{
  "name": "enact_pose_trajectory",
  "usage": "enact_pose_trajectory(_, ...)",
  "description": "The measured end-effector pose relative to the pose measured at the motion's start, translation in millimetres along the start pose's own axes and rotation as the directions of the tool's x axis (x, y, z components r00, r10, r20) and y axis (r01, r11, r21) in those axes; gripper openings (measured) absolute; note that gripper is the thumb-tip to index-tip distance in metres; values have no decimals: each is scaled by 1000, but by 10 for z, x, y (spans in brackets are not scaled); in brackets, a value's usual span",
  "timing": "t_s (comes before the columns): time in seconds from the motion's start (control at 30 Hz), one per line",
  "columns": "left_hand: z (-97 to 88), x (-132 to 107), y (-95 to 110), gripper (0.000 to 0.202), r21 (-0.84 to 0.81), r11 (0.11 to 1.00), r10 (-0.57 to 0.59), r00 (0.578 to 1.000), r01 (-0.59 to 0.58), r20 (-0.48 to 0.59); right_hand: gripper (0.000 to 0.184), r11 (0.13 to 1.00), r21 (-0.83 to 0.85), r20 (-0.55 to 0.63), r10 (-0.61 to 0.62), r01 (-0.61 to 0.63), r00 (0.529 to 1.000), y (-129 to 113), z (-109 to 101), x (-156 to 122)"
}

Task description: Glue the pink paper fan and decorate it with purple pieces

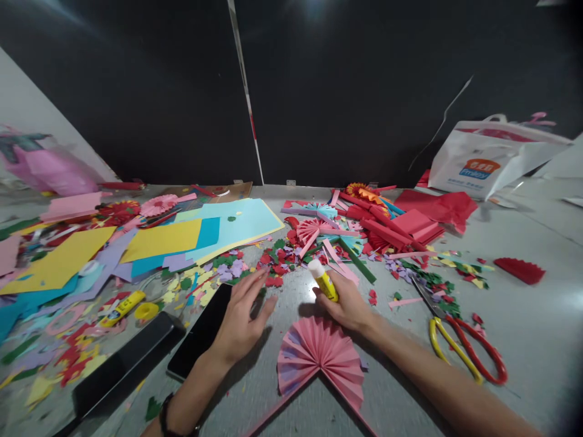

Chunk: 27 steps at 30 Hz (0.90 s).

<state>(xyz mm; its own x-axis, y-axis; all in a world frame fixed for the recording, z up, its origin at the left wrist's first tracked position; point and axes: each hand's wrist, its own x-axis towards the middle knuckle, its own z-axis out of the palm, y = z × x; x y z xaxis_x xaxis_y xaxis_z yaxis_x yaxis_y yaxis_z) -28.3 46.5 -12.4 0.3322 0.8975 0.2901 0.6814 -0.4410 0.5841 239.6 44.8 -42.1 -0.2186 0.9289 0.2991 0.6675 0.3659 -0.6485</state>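
My right hand point(348, 303) is closed around a yellow glue stick point(324, 281) with its white tip pointing up and away. A pink pleated paper fan point(321, 359) lies on the grey table just below that hand. My left hand point(241, 318) rests flat with fingers stretched out, beside the top of a black phone point(200, 332). Small red, green and purple paper flower cut-outs point(276, 261) lie just beyond both hands.
Red-and-yellow-handled scissors point(460, 340) lie at the right. A second black phone point(122, 364) and another yellow glue stick point(122, 307) sit at the left. Coloured paper sheets point(159, 240) cover the left, red paper pieces point(410, 224) the far right, near a white bag point(487, 155).
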Motion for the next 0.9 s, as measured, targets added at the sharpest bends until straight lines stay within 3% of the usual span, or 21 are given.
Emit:
enact_pose_trajectory(0.1, -16, -78, 164, 50, -323, 946, 64, 989, -19, 130, 13, 996, -38, 113, -78, 83, 991, -20, -2, -44)
enact_pose_trajectory(0.2, 14, -129, 248, 55, -471, 882, 90, 984, -6, 157, 13, 990, -69, 184, -111, 125, 977, -25, 0, -61)
enact_pose_trajectory(0.57, 56, -153, 222, 65, -556, 830, 49, 989, 39, 141, 22, 978, -127, 317, -116, 163, 941, -2, -5, -53)
enact_pose_trajectory(0.9, 75, -163, 198, 71, -620, 784, 89, 980, 43, 180, 23, 974, -164, 337, -91, 154, 937, -10, 1, -49)
